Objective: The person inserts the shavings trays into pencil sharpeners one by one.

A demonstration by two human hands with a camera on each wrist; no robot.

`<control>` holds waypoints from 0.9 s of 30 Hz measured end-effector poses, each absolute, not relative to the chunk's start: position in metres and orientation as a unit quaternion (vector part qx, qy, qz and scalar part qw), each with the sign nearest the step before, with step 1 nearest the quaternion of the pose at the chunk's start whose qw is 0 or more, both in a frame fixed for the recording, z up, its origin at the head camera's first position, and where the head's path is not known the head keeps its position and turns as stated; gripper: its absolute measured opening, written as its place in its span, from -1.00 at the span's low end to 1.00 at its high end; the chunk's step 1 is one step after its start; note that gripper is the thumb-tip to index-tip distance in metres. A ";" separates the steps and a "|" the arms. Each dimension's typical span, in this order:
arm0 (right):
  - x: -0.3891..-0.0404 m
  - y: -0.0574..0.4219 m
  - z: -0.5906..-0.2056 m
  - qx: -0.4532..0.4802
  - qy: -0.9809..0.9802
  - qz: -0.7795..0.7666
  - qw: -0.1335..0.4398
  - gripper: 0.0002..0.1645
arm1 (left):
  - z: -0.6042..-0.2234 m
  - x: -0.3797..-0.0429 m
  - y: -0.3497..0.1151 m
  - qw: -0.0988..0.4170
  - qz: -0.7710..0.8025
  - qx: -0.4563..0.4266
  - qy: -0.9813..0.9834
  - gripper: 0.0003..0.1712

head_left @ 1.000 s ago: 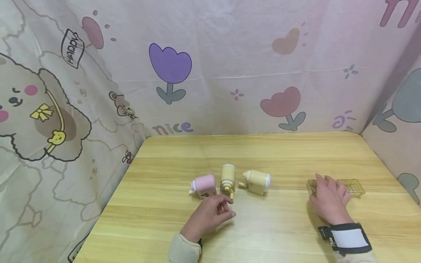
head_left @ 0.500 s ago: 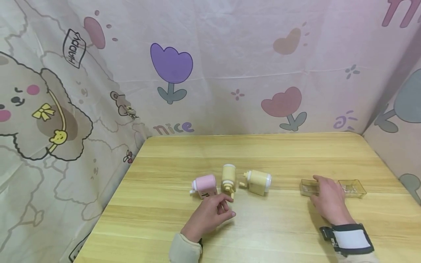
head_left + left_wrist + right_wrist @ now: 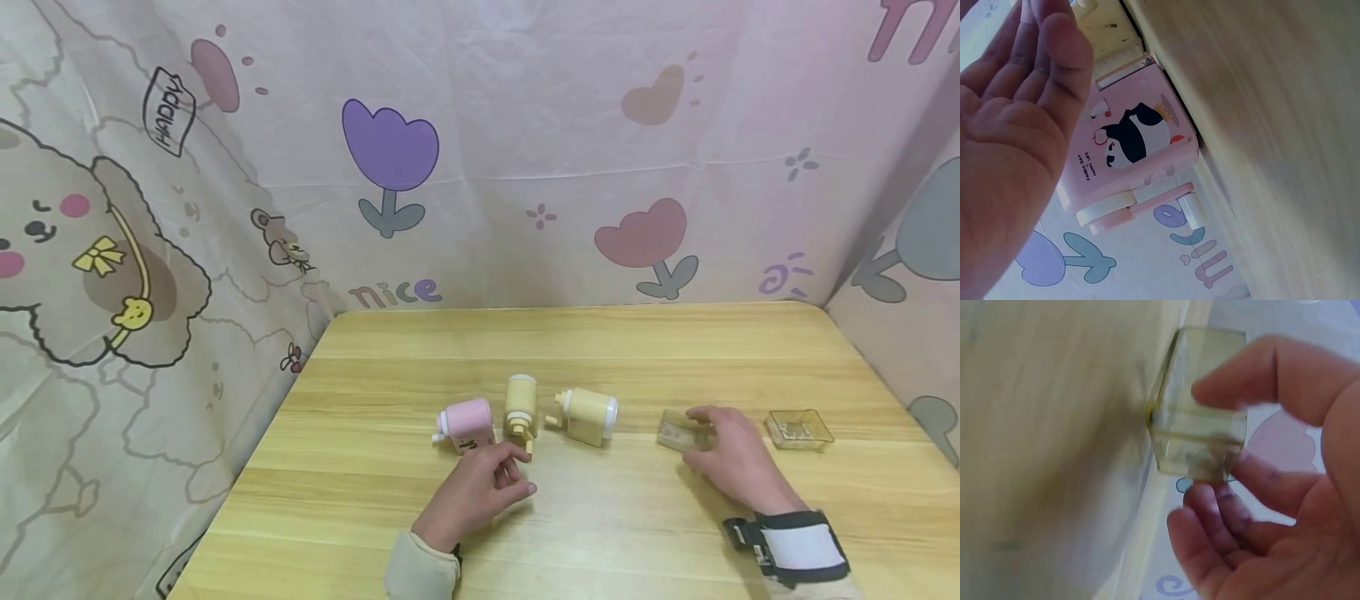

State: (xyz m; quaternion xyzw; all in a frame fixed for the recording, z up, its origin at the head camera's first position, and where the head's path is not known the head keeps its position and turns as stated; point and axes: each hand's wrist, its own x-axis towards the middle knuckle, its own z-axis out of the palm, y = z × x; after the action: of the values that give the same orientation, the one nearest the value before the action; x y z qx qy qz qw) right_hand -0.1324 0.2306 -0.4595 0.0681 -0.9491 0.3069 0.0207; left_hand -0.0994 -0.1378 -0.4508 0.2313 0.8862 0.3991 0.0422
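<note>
Three crank sharpeners form a row left of the middle of the surface (image 3: pixel 615 517): one pink sharpener (image 3: pixel 467 419), a first yellow sharpener (image 3: pixel 521 394) pointing its crank at the near edge, and a second yellow sharpener (image 3: pixel 590 414) turned sideways. The left hand (image 3: pixel 480 487) lies at the near side of the pink one, its fingers loosely bent and gripping nothing. Toward the right edge are two clear boxes; the right hand (image 3: pixel 738 462) pinches the left one, a pale yellow see-through box (image 3: pixel 677 432), between its fingers. Beyond that hand, nearer the right edge, sits the other box (image 3: pixel 799 430). The left wrist view shows the pink sharpener's panda print and lettering, mostly hidden from the head; the right wrist view shows the held box's flat transparent walls.
</note>
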 end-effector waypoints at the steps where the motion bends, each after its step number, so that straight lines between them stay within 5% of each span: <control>1: -0.132 0.230 -0.460 0.076 -0.948 0.310 0.020 -0.23 | -0.451 -0.099 -0.138 0.042 0.399 0.231 0.886 -0.62; 27: -0.118 0.192 -0.462 0.219 -0.899 0.377 -0.050 -0.35 | -0.450 -0.100 -0.137 0.030 0.390 0.225 0.893 -0.65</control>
State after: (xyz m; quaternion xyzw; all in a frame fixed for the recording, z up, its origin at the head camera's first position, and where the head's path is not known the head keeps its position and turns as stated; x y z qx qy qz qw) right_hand -0.1184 0.1922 -0.4624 0.2194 -0.8986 0.3766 -0.0502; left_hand -0.1003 -0.1374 -0.4498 0.2246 0.8926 0.3899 0.0295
